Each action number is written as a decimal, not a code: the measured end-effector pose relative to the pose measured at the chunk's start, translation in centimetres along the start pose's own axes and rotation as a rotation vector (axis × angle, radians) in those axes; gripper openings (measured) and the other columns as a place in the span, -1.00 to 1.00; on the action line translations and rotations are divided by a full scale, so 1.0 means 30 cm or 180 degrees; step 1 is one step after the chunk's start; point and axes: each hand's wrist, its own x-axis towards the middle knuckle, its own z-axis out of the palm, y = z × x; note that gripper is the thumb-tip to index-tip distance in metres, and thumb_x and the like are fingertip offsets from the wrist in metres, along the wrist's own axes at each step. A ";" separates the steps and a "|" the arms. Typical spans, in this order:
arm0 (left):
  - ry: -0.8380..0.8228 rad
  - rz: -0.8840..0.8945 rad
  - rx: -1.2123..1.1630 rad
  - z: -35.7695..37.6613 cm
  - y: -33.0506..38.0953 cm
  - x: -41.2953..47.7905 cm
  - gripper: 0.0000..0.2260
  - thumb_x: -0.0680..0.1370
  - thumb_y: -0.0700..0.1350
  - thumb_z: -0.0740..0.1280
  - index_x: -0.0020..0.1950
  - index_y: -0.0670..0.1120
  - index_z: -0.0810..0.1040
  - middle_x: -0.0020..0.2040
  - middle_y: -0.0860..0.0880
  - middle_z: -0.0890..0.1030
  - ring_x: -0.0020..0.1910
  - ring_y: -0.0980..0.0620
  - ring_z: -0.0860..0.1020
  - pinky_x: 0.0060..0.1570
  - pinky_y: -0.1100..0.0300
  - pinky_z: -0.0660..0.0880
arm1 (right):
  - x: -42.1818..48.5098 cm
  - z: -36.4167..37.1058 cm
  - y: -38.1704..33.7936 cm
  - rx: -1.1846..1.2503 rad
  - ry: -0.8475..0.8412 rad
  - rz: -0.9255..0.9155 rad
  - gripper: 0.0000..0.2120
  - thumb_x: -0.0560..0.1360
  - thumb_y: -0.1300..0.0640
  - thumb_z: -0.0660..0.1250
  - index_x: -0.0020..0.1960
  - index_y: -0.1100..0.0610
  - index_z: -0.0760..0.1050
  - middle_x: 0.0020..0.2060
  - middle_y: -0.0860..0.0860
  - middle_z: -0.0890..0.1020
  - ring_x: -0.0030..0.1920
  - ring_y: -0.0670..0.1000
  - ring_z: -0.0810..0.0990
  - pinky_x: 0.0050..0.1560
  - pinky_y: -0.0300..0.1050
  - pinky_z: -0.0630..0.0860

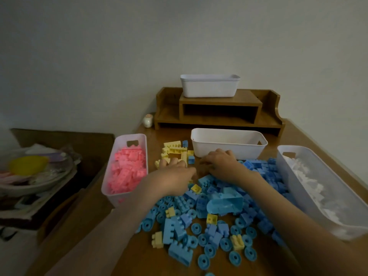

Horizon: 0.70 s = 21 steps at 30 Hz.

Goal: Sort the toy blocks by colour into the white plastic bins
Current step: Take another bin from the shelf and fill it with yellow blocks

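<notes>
Blocks lie in a heap across the near half of the wooden table — mostly blue blocks and blue wheels, with a few stray yellow pieces mixed in. A separate cluster of yellow blocks sits further back, between two bins.

The left bin holds pink blocks. The right bin holds white blocks. The middle bin stands crosswise behind the heap, and its inside is not visible from here. A fourth bin rests on top of a wooden shelf against the wall.

The left hand lies palm down, its fingers reaching onto the near edge of the yellow cluster; whether they grip a block cannot be told. The right hand is also palm down, just in front of the middle bin at the back edge of the blue heap — its fingers bend downward with the tips hidden, so I cannot tell if it holds anything. The two hands are close together, nearly touching.
</notes>
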 end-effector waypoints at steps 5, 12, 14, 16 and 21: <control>0.0393 -0.0025 0.0101 0.064 -0.022 -0.008 -0.65 0.60 -0.20 0.08 0.34 0.10 0.32 0.26 -0.04 0.35 0.26 -0.08 0.21 0.14 -0.05 0.13 | -0.036 -0.018 0.004 -0.0179 -0.0232 0.0813 -0.74 0.55 0.10 0.12 0.12 0.02 0.54 0.08 0.04 0.51 0.18 0.09 0.39 0.14 0.01 0.19; 0.0809 -0.0171 -0.0099 0.066 0.003 -0.014 -0.49 0.50 -0.41 0.10 0.22 0.14 0.47 0.26 0.08 0.44 0.26 0.00 0.29 0.08 0.01 0.14 | -0.153 -0.070 0.038 0.1121 0.0839 0.0875 -0.76 0.48 0.29 0.25 0.14 0.17 0.38 0.02 0.05 0.36 -0.16 0.00 0.43 -0.05 -0.12 0.34; 0.0831 -0.0178 -0.0045 0.062 0.002 -0.019 -0.43 0.47 -0.45 0.08 0.25 0.14 0.46 0.27 0.08 0.46 0.25 0.00 0.30 0.07 0.01 0.15 | -0.192 -0.116 0.018 0.1424 0.0864 0.0538 -0.76 0.44 0.38 0.25 0.05 0.15 0.39 -0.08 -0.01 0.35 -0.23 -0.07 0.38 -0.20 -0.22 0.32; 0.0870 -0.0219 -0.0008 0.062 0.000 -0.023 -0.43 0.49 -0.44 0.05 0.27 0.15 0.44 0.24 0.05 0.47 0.21 -0.04 0.29 0.09 0.02 0.18 | -0.232 -0.151 0.000 0.1663 0.0559 0.0253 -0.78 0.44 0.37 0.25 -0.04 0.08 0.45 -0.13 -0.04 0.45 -0.14 -0.02 0.46 -0.22 -0.31 0.35; 0.1063 -0.0335 -0.0144 0.079 -0.005 -0.012 -0.63 0.57 -0.33 0.11 0.18 0.09 0.49 0.14 0.02 0.51 0.10 -0.02 0.28 0.06 0.05 0.17 | -0.299 -0.178 -0.033 0.1307 -0.0680 -0.0221 -0.68 0.48 -0.11 0.34 0.17 0.00 0.51 0.11 -0.09 0.50 0.10 -0.09 0.45 0.12 -0.16 0.41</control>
